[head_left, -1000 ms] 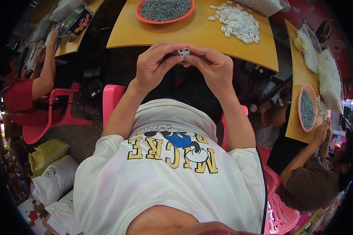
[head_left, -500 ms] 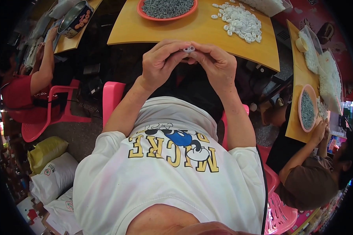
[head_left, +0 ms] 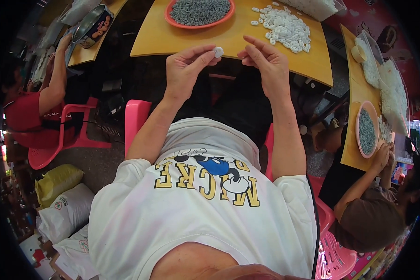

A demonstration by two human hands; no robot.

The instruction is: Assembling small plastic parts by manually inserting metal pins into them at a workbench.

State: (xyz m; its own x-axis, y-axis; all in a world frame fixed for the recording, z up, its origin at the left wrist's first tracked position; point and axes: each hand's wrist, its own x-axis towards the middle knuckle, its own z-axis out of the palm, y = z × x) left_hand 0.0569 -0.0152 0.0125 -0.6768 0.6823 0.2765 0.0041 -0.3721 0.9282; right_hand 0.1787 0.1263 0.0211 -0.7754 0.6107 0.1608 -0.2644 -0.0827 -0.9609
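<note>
Left hand (head_left: 184, 67): thumb and index finger closed in a pinch on a small white rounded piece (head_left: 218, 52), probably hard plastic. The piece is held up at the near edge of the yellow wooden table (head_left: 154, 33), its outer end clear of the fingertips.

Right hand (head_left: 269, 65): apart from the piece, index finger extended, other fingers curled toward the thumb. Cannot tell whether anything sits inside the curl.

On the table: an orange-red round plastic dish (head_left: 201, 26) full of small grey pieces (head_left: 200, 11); to its right, a loose heap of white oval pieces (head_left: 288, 29).

Handling estimate: very light, stiff, fairly smooth, so apt to slip or spin if pinched off-centre; unlikely to break under finger pressure. Best hold: opposite sides of the rim, between fingertip pads. Surface detail too small to read.
</note>
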